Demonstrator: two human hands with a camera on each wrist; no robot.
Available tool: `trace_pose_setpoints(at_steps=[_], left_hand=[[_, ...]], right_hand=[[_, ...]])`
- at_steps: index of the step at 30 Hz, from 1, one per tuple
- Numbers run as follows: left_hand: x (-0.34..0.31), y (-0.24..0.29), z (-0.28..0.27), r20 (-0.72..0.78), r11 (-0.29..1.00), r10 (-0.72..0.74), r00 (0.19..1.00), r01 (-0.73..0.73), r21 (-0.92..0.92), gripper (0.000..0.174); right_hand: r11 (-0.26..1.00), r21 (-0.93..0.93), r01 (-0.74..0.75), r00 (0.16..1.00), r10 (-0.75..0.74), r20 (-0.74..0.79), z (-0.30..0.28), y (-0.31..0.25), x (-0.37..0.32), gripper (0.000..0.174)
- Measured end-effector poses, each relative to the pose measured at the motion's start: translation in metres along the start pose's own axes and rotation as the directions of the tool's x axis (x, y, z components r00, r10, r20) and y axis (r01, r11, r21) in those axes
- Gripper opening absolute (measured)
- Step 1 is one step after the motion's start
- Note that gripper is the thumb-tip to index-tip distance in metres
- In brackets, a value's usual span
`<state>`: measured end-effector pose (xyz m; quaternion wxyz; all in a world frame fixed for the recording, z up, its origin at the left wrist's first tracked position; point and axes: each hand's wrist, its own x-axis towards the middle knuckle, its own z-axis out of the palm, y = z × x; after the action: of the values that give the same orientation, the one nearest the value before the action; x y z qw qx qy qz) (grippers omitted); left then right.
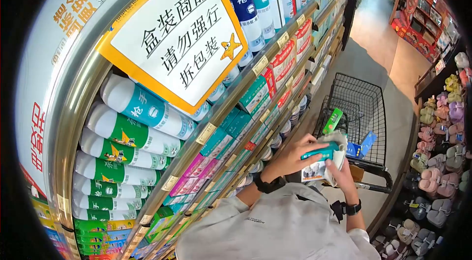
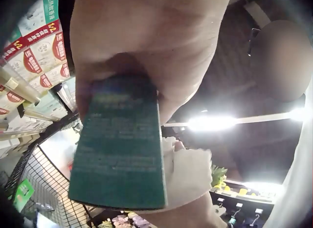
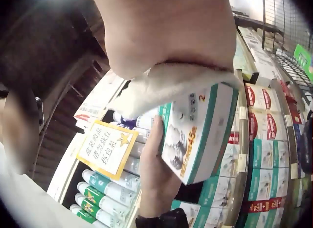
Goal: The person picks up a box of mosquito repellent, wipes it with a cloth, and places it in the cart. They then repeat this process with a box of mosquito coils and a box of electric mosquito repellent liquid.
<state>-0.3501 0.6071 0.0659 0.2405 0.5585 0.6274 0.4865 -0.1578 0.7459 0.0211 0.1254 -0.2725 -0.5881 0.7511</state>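
Observation:
A teal and white box (image 1: pixel 319 152) (image 2: pixel 120 149) (image 3: pixel 198 135) is held in front of the body. My left hand (image 1: pixel 296 156) (image 2: pixel 146 47) (image 3: pixel 157 176) grips it, fingers curled over its side in the head view. Against the box lies a crumpled white cloth-like piece (image 1: pixel 340 139) (image 2: pixel 188 178) (image 3: pixel 181 86), held by my right hand (image 1: pixel 340 174) (image 3: pixel 171 32). The right fingertips are mostly hidden under this piece in the right wrist view. Pictures and orange print show on the box's white face.
A black wire cart (image 1: pixel 384 127) stands just beyond the hands, with a green pack (image 1: pixel 333 120) and a blue pack (image 1: pixel 366 143) inside. Shelves of spray cans (image 1: pixel 142 107) and boxes line the left, under a yellow-edged sign (image 1: pixel 179 34). Slippers (image 1: pixel 437 181) hang at the right.

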Motion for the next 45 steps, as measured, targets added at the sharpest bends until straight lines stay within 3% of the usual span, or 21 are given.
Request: trace_pose_setpoints(at_steps=[2,12,14,15,16,17,20,21,23,24,26,27,28,30,34,35,37,40,41,42,45], left_hand=[[-0.002,-0.008,-0.004,0.021,0.999,0.03,0.999,-0.03,0.013,0.038],[-0.001,0.009,-0.016,0.207,0.997,0.009,0.978,0.007,-0.077,0.039],[0.0,0.018,-0.014,0.219,0.996,-0.013,0.976,0.032,-0.084,0.037],[0.002,0.017,-0.01,0.208,0.996,-0.014,0.978,0.032,-0.081,0.037],[0.004,0.01,-0.007,0.144,0.995,0.02,0.989,-0.005,-0.104,0.036],[0.004,0.006,-0.003,0.081,0.991,0.05,0.995,-0.039,-0.125,0.035],[0.015,0.017,0.01,-0.27,0.993,-0.026,0.963,-0.005,-0.114,0.035],[0.021,0.024,0.016,-0.317,0.981,-0.136,0.938,0.082,-0.177,0.036],[0.032,0.022,0.034,-0.318,0.999,-0.039,0.947,0.034,-0.022,0.043],[0.035,0.021,0.046,-0.309,0.999,0.007,0.951,0.004,0.036,0.047],[0.035,0.025,0.055,-0.26,0.996,-0.044,0.965,0.062,0.06,0.058],[0.036,0.027,0.058,-0.221,0.995,-0.097,0.97,0.094,-0.021,0.062],[0.037,0.027,0.06,-0.18,0.987,-0.145,0.973,0.128,-0.102,0.066],[0.039,0.02,0.07,-0.157,0.994,-0.101,0.982,0.106,0.019,0.07],[0.041,0.023,0.077,-0.112,0.968,-0.226,0.968,0.211,-0.133,0.065],[0.04,0.019,0.079,-0.157,0.964,-0.233,0.96,0.207,-0.168,0.065],[0.04,0.019,0.079,-0.201,0.958,-0.244,0.949,0.204,-0.199,0.066],[0.041,0.024,0.078,-0.287,0.977,-0.215,0.934,0.208,-0.056,0.068],[0.042,0.024,0.078,-0.3,0.952,-0.302,0.905,0.302,-0.048,0.067],[0.043,0.027,0.079,-0.402,0.957,-0.274,0.874,0.289,-0.025,0.066],[0.047,0.012,0.09,-0.371,0.941,-0.327,0.869,0.266,-0.207,0.074]], right_hand=[[1.0,-0.02,0.023,0.998,-0.021,0.065,0.008,-0.009,-0.001,0.047],[0.994,0.022,0.104,0.994,-0.104,-0.019,-0.002,0.022,-0.003,0.046],[0.991,-0.034,0.133,0.99,-0.135,-0.047,-0.012,0.026,-0.001,0.039],[0.975,-0.1,0.196,0.966,-0.21,-0.152,-0.017,0.024,0.006,0.038],[0.954,-0.169,0.247,0.925,-0.285,-0.251,-0.021,0.022,0.009,0.038],[0.993,0.004,0.116,0.944,-0.109,-0.311,-0.03,0.015,0.005,0.043],[0.943,0.252,0.218,0.882,-0.08,-0.464,-0.039,-0.002,0.012,0.048],[0.926,0.312,0.211,0.903,-0.063,-0.424,-0.043,0.001,0.014,0.05],[0.86,0.491,0.141,0.951,0.021,-0.309,-0.059,0.033,0.027,0.053],[0.884,0.399,0.245,0.927,-0.093,-0.362,-0.028,0.0,0.017,0.049],[0.952,0.177,0.252,0.927,-0.184,-0.328,-0.028,-0.025,0.01,0.05],[0.982,0.08,0.17,0.931,-0.134,-0.341,-0.04,-0.026,0.015,0.052],[0.982,0.082,0.172,0.933,-0.136,-0.333,-0.042,-0.023,0.015,0.052],[0.959,0.059,0.278,0.916,-0.246,-0.318,-0.04,-0.019,0.009,0.053],[0.962,0.236,0.138,0.981,-0.1,-0.167,-0.05,-0.009,0.003,0.059],[0.972,0.225,0.06,0.994,-0.037,-0.102,-0.054,0.003,0.004,0.06],[0.971,0.221,0.091,0.995,-0.081,-0.051,-0.044,-0.007,-0.003,0.06],[0.953,0.28,0.112,0.994,-0.11,-0.021,-0.043,-0.015,-0.004,0.057],[0.975,0.181,0.127,0.992,-0.122,-0.04,-0.05,-0.017,0.0,0.055],[0.987,0.079,0.141,0.989,-0.136,-0.057,-0.055,-0.02,0.002,0.053],[0.887,-0.234,0.398,0.872,-0.445,-0.205,-0.053,-0.024,0.008,0.055]])
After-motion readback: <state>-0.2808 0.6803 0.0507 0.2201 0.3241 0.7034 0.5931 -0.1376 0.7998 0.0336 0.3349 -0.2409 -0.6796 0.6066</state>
